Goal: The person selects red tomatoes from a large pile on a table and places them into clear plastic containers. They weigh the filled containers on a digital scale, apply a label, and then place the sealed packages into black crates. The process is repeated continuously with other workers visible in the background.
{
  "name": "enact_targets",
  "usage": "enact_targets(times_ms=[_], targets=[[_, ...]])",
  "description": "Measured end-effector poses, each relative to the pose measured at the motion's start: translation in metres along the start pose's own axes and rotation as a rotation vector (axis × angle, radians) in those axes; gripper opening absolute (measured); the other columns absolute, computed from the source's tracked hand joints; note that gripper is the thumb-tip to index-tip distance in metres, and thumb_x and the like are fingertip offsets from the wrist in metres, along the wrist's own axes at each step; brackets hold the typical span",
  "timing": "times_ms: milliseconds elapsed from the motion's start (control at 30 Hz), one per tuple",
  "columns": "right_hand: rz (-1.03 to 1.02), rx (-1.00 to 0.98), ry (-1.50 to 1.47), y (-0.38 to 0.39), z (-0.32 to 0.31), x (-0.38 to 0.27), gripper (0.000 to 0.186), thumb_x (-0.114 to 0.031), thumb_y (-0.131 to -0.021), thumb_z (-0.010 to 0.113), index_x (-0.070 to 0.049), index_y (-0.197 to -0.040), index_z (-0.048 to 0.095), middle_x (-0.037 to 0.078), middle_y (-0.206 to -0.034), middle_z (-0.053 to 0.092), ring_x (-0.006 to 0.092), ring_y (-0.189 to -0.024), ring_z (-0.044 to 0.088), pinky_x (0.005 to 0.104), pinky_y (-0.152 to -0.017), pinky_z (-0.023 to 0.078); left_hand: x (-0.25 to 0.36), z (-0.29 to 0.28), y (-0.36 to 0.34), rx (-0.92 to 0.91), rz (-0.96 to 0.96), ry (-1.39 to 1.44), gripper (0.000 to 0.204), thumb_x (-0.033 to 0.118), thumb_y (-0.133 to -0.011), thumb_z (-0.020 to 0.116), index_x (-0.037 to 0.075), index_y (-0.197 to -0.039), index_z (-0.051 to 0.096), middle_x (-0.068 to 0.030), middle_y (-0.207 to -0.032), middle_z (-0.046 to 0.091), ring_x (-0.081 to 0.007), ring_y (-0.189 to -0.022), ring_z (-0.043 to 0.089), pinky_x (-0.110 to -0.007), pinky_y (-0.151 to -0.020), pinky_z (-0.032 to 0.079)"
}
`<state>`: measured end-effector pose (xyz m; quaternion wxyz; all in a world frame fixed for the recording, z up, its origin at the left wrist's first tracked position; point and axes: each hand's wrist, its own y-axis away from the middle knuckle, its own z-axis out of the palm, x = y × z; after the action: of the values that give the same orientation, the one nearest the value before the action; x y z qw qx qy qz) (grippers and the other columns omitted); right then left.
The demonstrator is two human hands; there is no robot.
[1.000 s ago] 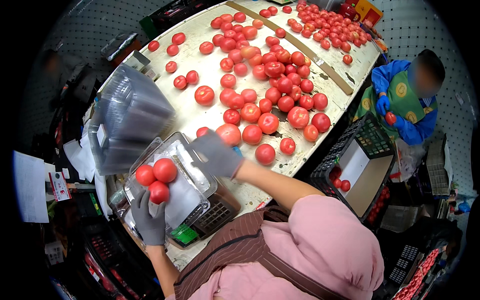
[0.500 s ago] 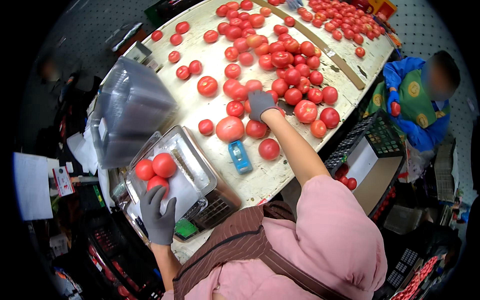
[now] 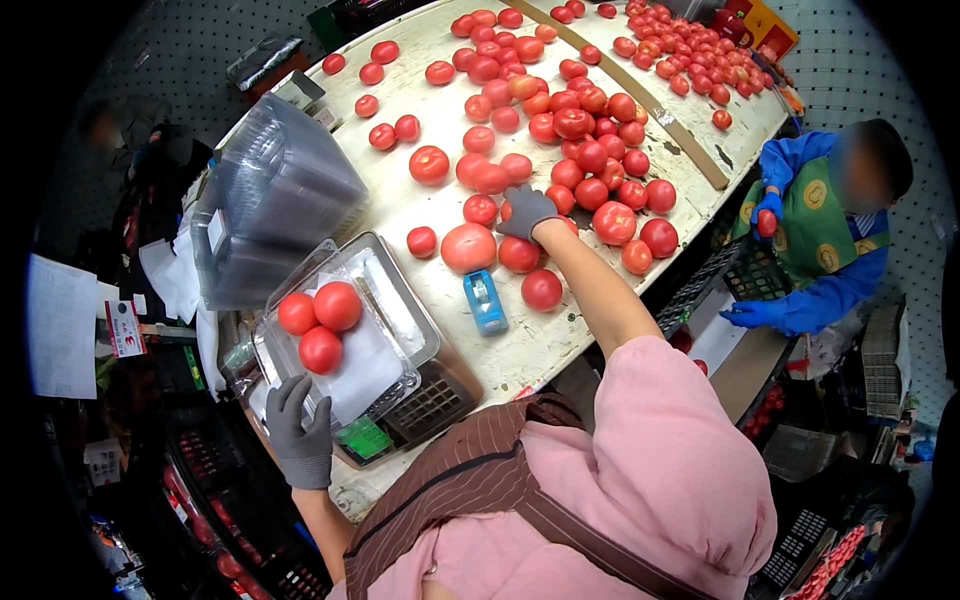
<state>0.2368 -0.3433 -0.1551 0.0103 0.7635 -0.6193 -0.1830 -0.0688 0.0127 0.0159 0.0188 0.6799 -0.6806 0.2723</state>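
My left hand (image 3: pixel 300 432), in a grey glove, is held with fingers apart at the near edge of a clear plastic clamshell box (image 3: pixel 385 388). Three red tomatoes (image 3: pixel 338 306) lie in the box on a white liner. My right hand (image 3: pixel 530 214), also gloved, reaches across the table; its fingers curl over a tomato (image 3: pixel 506 211), which they partly hide. Close to that hand are a large pinkish tomato (image 3: pixel 468 248) and many other loose ones. A blue tape dispenser (image 3: pixel 485 303) stands just in front of the large tomato.
A stack of clear plastic boxes (image 3: pixel 280 195) stands at the table's left. A wooden strip (image 3: pixel 650 100) divides the table (image 3: pixel 375 200), with more tomatoes beyond it. At the right, a co-worker (image 3: pixel 825 210) in blue sleeves holds a tomato above a black crate (image 3: pixel 755 275).
My left hand has drawn back from the nearest tomato in the box. My right hand's fingers have curled in around a tomato. The co-worker's second gloved hand has come out over the crate.
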Motion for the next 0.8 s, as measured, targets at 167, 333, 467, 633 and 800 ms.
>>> enact_targets(times_ms=[167, 333, 467, 633, 800], targets=[[0.130, -0.004, -0.238, 0.003, -0.055, -0.004, 0.071, -0.059, -0.065, 0.071, -0.006, -0.112, 0.057, 0.018, -0.118, 0.058, 0.0339, -0.109, 0.057, 0.0405, -0.091, 0.047, -0.004, 0.001, -0.003, -0.021, -0.017, 0.013, 0.040, -0.002, -0.068, 0.073, 0.003, -0.106, 0.061, -0.0132, -0.107, 0.060, -0.0304, -0.101, 0.056, -0.037, -0.088, 0.045], [-0.007, 0.324, -0.186, -0.054, -0.040, -0.035, 0.068, -0.048, -0.068, 0.071, -0.006, -0.119, 0.051, 0.022, -0.120, 0.057, 0.0375, -0.100, 0.061, 0.0439, -0.086, 0.049, 0.004, 0.000, -0.012, 0.021, 0.013, 0.020, 0.040, -0.002, -0.066, 0.075, 0.005, -0.103, 0.062, -0.0132, -0.105, 0.061, -0.0317, -0.099, 0.057, -0.039, -0.087, 0.046], [-0.062, 0.104, -0.055, -0.108, 0.008, -0.050, 0.061, -0.037, -0.076, 0.068, -0.007, -0.124, 0.048, 0.024, -0.121, 0.056, 0.0380, -0.107, 0.059, 0.0462, -0.089, 0.049, 0.010, -0.006, -0.012, 0.055, 0.012, -0.090, 0.042, 0.003, -0.065, 0.078, 0.008, -0.105, 0.064, -0.0118, -0.105, 0.062, -0.0347, -0.098, 0.057, -0.043, -0.091, 0.044], [0.090, 0.125, -0.060, -0.103, 0.009, -0.042, 0.071, -0.031, -0.073, 0.071, -0.018, -0.135, 0.038, 0.026, -0.127, 0.050, 0.0397, -0.108, 0.058, 0.0463, -0.088, 0.050, 0.002, -0.025, -0.009, 0.099, -0.060, -0.138, 0.038, 0.005, -0.068, 0.076, 0.007, -0.103, 0.061, -0.0117, -0.103, 0.062, -0.0313, -0.093, 0.058, -0.040, -0.087, 0.046], [0.164, 0.477, -0.570, -0.140, 0.009, -0.022, 0.091, -0.042, -0.059, 0.081, -0.006, -0.132, 0.040, 0.020, -0.114, 0.060, 0.0289, -0.102, 0.062, 0.0393, -0.084, 0.052, -0.011, -0.035, 0.004, 0.124, -0.148, -0.090, 0.038, 0.004, -0.067, 0.076, 0.005, -0.102, 0.062, -0.0114, -0.103, 0.063, -0.0294, -0.094, 0.059, -0.038, -0.083, 0.048]])
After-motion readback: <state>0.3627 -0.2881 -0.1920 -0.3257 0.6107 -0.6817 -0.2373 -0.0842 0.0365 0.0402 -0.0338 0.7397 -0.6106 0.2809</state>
